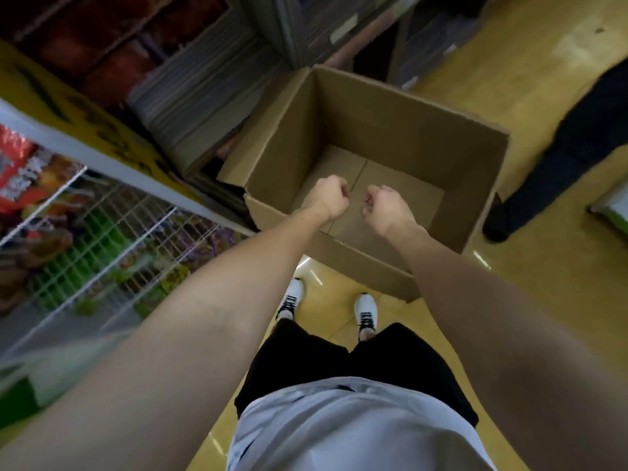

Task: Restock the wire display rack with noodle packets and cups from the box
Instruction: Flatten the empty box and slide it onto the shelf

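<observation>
1. You are reaching both arms out over the open cardboard box [370, 137], and its brown floor is showing bare between your wrists; no noodle packets or cups are visible inside it. The risk is that you are groping for stock that, by the look of it, is no longer there, and wasting a bend.
2. The wire display rack [112, 229] is standing to your left, already carrying colourful packets [20, 171] behind its mesh. Turning toward it too fast, you could be catching an elbow on the white rail just beside the box.
3. The box is sitting on the glossy yellow floor [543, 266], right in front of your white shoes [365, 311]. Stepping forward, you could be kicking its near wall or tripping on it.
4. Another person's dark trouser leg [557, 158] is passing to the right of the box, so swinging the box up could be bumping them.
5. Your left hand [326, 197] is clenched into a fist, knuckles up, grasping nothing that can be seen.
6. Your right hand [385, 207] is curled the same way, just beside the left, with nothing visible in it, both hanging above the box's near half.
</observation>
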{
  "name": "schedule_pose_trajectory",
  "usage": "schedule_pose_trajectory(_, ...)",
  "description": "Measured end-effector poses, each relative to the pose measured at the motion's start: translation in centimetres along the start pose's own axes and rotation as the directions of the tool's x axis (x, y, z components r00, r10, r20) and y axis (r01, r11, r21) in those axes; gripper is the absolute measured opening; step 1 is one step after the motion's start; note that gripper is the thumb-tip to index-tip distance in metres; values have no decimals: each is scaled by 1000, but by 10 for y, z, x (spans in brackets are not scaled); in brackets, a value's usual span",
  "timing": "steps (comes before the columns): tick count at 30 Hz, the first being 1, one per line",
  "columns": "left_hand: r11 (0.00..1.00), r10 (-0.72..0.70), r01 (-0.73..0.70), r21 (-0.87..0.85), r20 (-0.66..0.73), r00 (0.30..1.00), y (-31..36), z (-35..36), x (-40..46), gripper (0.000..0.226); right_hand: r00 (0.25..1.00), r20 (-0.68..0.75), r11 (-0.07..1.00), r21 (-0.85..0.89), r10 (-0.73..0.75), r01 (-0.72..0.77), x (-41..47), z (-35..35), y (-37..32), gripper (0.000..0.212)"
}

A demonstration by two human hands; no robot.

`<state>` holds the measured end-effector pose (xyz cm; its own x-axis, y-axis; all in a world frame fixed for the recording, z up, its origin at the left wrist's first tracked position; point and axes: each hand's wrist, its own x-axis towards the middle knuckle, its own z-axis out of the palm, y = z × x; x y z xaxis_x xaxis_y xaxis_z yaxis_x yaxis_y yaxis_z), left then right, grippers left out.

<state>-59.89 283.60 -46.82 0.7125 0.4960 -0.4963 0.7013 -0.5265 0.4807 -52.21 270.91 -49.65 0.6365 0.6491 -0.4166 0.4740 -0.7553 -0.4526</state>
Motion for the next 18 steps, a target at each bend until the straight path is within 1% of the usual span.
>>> schedule_pose_trajectory(4,994,-97,90,-66,-101,990,6,4,-15,16,987,74,987,-69,-139,144,11,-15,2,22)
schedule_pose_trajectory(7,979,-178,154,-132,-187,966,6,8,-25,19,966,133,967,-97,-221,234,15,-17,0,24)
schedule_pose_trajectory(10,974,-208,176,-139,-268,941,5,15,-39,21,942,182,944,-121,-282,306,12,-14,-1,24)
schedule_pose_trajectory(14,960,-278,240,-146,-385,880,-1,24,-67,21,895,232,902,-121,-381,415,3,-4,-7,20)
schedule_pose_trajectory(18,912,-402,317,-258,-416,816,-3,39,-99,20,831,253,837,-118,-495,534,-11,1,-10,20)
